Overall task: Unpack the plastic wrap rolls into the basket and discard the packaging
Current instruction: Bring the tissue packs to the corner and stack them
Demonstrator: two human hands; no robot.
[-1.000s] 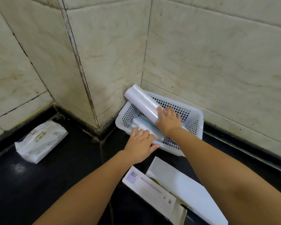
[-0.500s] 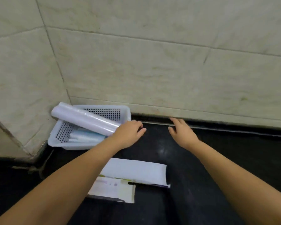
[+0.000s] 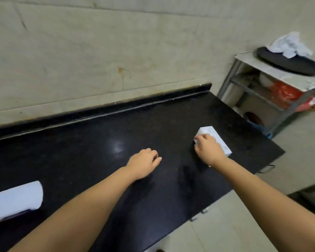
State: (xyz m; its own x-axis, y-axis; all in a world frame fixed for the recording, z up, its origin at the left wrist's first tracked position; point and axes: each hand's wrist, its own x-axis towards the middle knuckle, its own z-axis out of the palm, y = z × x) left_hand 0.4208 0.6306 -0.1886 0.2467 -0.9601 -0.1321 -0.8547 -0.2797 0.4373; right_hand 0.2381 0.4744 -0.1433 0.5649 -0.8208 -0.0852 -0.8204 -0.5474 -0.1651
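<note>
My right hand (image 3: 210, 151) lies over a white wrapped packet (image 3: 209, 131) near the right end of the black counter (image 3: 98, 142), fingers curled round its near end. Further left, my left hand (image 3: 144, 162) hovers just above the counter, loosely curled and holding nothing. A white curved piece of opened packaging (image 3: 15, 199) lies at the lower left edge of the view. The basket and the plastic wrap rolls are out of view.
The counter ends just right of the packet, with tiled floor (image 3: 225, 224) below. Beyond stands a metal shelf rack (image 3: 273, 91), a black round pan (image 3: 287, 62) and crumpled white cloth (image 3: 289, 44) on top. A tiled wall runs behind the counter.
The view has swung right, away from the basket and rolls. My right hand has reached out to the white packet; my left hand has left the basket and curled over the counter.
</note>
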